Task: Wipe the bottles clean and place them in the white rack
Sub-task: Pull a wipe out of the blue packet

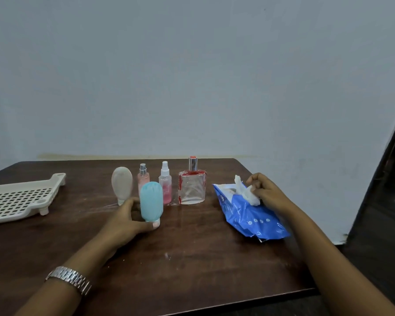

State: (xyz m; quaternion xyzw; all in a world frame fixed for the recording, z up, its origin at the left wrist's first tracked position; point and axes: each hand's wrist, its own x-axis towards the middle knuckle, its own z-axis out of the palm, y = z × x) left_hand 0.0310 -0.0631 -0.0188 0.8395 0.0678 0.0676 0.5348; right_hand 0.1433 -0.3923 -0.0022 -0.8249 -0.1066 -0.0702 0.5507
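Standing cap-down, long axis upright: teal bottle [151,201], frosted, rounded, on the worktop [192,258], in front of the other bottles [192,189]. Gripped at its lower end by left hand [126,224], thumb on the cap. White wipe [246,192] lies well to the right, pinched by right hand [263,190] above blue pack [249,215]. Judged next: bring wipe leftward to bottle. White slotted rack [21,197] far left, nearer the left hand.

The only print stands on the blue wet-wipes pack [244,214]. Just left of the fingers [254,179] of the right hand [268,190], which pinch a white wipe [249,193], a short white word runs sideways, too blurred to read. Nearer than the fingers, a line of small white capitals is equally illegible, followed by a row of four white round icons.
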